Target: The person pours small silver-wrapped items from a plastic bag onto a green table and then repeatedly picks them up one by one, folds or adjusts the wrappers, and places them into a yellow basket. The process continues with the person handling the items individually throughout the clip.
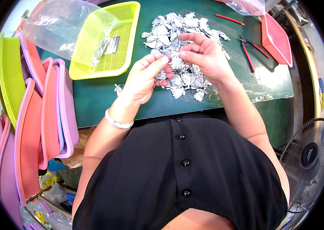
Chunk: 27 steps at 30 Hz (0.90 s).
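Note:
A heap of crumpled silver foil pieces lies on the green table in front of me. My left hand is over the near left side of the heap, its thumb pressed to its index finger. Whatever may be in that pinch is too small to make out. Close by on the right, my right hand hovers above the foil, index finger stretched and thumb apart from it, with nothing visible between them. The two hands do not touch. One loose foil piece sits apart, left of my left wrist.
A yellow-green basket with a clear plastic bag stands at the left. Red-handled pliers, a red pencil and a pink tray are at the right. Stacked colored baskets line the left; a fan stands lower right.

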Tool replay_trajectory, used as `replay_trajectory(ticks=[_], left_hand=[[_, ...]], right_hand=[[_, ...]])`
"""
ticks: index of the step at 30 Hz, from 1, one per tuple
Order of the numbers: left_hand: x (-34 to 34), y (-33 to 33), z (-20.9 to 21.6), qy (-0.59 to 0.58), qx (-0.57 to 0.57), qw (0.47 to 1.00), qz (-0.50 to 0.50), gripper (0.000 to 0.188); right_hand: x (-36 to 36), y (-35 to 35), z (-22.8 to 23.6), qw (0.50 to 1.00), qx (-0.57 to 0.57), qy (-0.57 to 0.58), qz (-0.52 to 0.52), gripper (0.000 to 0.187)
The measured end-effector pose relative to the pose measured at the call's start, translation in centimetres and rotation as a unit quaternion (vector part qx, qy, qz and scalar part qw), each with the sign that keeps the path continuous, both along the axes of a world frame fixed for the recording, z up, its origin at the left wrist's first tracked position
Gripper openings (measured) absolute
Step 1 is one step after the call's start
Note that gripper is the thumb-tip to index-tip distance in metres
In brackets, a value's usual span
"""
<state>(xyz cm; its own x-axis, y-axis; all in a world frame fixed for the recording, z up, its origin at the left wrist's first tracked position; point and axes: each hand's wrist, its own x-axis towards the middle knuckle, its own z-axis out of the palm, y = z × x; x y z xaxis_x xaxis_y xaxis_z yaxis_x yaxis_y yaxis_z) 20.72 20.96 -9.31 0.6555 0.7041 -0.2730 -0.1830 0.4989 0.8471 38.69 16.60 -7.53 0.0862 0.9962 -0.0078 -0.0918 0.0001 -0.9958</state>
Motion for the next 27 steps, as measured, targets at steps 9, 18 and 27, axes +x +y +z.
replay_trajectory(ticks=[9, 18, 27], left_hand=[[0.6, -0.3, 0.0, 0.025, 0.046, 0.999, 0.008, 0.009], [0.4, -0.3, -0.3, -0.003, 0.010, 1.000, 0.023, 0.008], [0.3, -0.5, 0.1, 0.014, 0.004, 0.999, 0.039, 0.011]], right_hand=[[-0.2, -0.9, -0.4, 0.998, -0.007, 0.054, 0.035, 0.039], [0.0, -2.3, -1.6, 0.989, -0.032, 0.125, 0.070, 0.043], [-0.6, -2.4, -1.7, 0.990, -0.026, 0.132, 0.031, 0.047]])
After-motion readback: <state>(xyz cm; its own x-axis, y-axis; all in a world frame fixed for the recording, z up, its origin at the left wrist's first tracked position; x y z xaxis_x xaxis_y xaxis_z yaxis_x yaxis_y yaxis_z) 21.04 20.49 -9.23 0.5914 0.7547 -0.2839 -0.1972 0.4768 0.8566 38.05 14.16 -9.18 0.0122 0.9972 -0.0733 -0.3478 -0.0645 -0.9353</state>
